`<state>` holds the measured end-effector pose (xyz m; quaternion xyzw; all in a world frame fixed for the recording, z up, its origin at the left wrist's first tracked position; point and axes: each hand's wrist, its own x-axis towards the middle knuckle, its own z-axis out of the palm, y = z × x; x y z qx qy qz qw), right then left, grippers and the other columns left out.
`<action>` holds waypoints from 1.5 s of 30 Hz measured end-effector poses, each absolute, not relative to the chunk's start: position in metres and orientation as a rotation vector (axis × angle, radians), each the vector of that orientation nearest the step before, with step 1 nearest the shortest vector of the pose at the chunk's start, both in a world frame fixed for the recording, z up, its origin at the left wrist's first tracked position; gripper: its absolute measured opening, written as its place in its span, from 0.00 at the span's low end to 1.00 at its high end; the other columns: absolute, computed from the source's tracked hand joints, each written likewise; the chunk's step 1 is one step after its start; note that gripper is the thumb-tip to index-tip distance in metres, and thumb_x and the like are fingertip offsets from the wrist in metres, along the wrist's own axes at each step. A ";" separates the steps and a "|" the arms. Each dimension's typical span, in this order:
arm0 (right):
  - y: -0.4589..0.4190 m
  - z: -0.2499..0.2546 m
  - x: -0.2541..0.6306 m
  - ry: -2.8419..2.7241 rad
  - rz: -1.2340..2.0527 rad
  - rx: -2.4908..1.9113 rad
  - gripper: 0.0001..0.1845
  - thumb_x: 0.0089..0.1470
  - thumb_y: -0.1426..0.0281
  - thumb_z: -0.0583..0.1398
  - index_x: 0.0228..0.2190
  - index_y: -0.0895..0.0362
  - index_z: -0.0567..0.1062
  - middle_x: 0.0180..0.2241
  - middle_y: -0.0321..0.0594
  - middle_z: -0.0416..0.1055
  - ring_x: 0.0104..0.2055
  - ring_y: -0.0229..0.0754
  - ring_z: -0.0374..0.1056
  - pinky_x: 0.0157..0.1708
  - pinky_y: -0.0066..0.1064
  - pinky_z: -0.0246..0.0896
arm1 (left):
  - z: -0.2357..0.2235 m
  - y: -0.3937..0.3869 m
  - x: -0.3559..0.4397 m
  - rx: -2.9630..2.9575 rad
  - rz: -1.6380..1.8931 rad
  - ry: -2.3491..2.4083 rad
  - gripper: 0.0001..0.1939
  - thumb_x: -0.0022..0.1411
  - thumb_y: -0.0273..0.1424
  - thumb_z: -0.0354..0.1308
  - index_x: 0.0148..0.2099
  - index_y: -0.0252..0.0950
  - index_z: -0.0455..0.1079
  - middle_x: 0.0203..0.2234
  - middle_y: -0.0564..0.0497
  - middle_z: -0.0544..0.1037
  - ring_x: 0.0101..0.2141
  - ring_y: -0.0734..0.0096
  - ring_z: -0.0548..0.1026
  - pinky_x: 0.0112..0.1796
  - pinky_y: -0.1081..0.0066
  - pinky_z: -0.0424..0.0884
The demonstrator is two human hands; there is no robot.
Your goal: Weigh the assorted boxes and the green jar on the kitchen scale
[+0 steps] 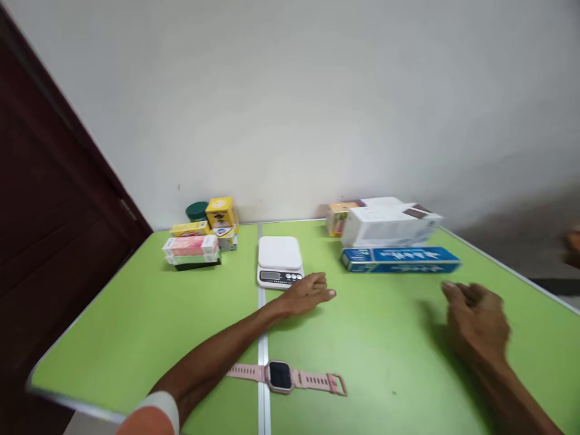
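Note:
My left hand (308,295) reaches across to the front right corner of a white digital kitchen scale (280,252). Its fingers are curled in with the thumb pointing right, and nothing shows in them. The scale's pan is bare. Over the right side of the table, my right hand (480,317) is loosely closed and a little blurred, with no object visible in it. Beyond that hand lies a long blue box (401,260). A smartwatch (280,376) with a pink strap lies flat nearer to me, its left strap end hidden behind my left forearm.
White boxes (389,226) and a small orange-yellow box (338,219) stand behind the blue box. At the back left are a pink and white box (191,246), several yellow boxes (221,211) and a dark green lid (197,210). The green table (362,338) meets a wall.

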<state>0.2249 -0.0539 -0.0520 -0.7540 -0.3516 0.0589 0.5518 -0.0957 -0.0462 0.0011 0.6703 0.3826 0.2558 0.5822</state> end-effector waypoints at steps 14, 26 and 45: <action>-0.076 -0.003 0.021 -1.435 0.406 -1.311 0.26 0.61 0.48 0.58 0.47 0.54 0.76 0.49 0.52 0.78 0.48 0.54 0.76 0.51 0.50 0.71 | 0.010 -0.092 -0.285 1.297 1.120 1.276 0.28 0.64 0.52 0.60 0.54 0.35 0.74 0.49 0.38 0.82 0.50 0.53 0.80 0.54 0.50 0.73; -0.068 -0.010 -0.023 -1.342 0.507 -1.365 0.27 0.64 0.48 0.55 0.49 0.56 0.77 0.49 0.51 0.78 0.48 0.53 0.74 0.44 0.44 0.72 | -0.022 -0.035 -0.237 1.757 0.865 1.437 0.46 0.69 0.50 0.51 0.77 0.30 0.40 0.75 0.35 0.46 0.74 0.53 0.44 0.72 0.53 0.43; -0.046 -0.025 0.010 -1.193 0.876 -1.319 0.47 0.59 0.41 0.58 0.66 0.60 0.64 0.60 0.56 0.73 0.62 0.58 0.71 0.63 0.52 0.63 | -0.022 -0.071 -0.202 1.900 0.900 1.432 0.42 0.70 0.51 0.48 0.76 0.32 0.45 0.72 0.35 0.57 0.72 0.48 0.54 0.70 0.48 0.48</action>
